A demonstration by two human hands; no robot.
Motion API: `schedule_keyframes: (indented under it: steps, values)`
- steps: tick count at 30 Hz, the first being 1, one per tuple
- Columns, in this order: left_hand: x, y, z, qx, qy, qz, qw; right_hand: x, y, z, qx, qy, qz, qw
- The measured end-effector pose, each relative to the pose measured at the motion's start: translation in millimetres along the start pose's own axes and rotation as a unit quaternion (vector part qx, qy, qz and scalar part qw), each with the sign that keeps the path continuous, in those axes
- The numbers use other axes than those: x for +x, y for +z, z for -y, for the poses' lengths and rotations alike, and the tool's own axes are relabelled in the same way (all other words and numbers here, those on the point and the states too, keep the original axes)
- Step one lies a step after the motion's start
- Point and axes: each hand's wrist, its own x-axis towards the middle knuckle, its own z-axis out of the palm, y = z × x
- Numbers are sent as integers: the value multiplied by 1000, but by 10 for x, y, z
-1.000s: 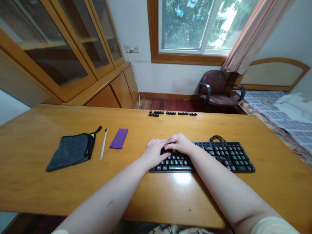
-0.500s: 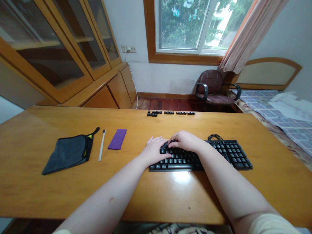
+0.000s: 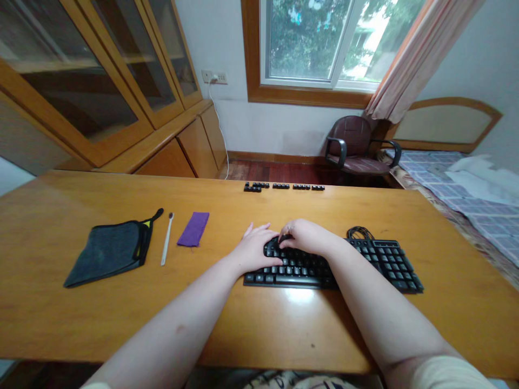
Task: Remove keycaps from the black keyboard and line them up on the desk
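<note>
Keyboard (image 3: 381, 260), black, lies on the wooden tabletop (image 3: 81, 319) a little right of the middle, closer to the near edge than to the far one, its long side along that edge. A coiled black cable (image 3: 358, 233) sits just behind its right half.

The left hand (image 3: 253, 249) lies palm down over the keyboard's left end, fingers spread and flat, the fingertips reaching past its back edge onto the wood. The right hand (image 3: 308, 237) is just beside it, nearly touching, curled over the upper rows of keys with the fingertips bent down onto them. Whether they pinch a key cannot be told.

Loose black keycaps (image 3: 284, 187) stand in a row along the far edge, near its middle, well apart from the keyboard. Toward the left edge lies a flat grey pouch (image 3: 107, 254). Beside it is a thin white stick (image 3: 166, 246), then a folded purple cloth (image 3: 193, 229), which is nearest the left hand.
</note>
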Motion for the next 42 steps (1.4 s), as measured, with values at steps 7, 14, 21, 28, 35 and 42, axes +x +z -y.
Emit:
schedule_keyframes:
  steps: [7,14,21,28,35,42]
  values:
    - [-110,78,-224,75,-67,-57,993,85,245,-13,32,-28,-39,998]
    - [-87,206,-208,82,-79,-25,993,71,307,-55,-79,-86,-94,989]
    - [-79,184,-184,70,-73,-26,994,33,262,-142,54,-68,-221,971]
    - [-84,164,-186,48,-62,-56,995,56,221,-226,195,57,-306,930]
    - [-141,-11,-132,-78,-41,-194,977,113,290,-198,286,44,-246,925]
    - [-109,36,-107,-147,-53,-199,968,125,313,-163,326,37,-186,926]
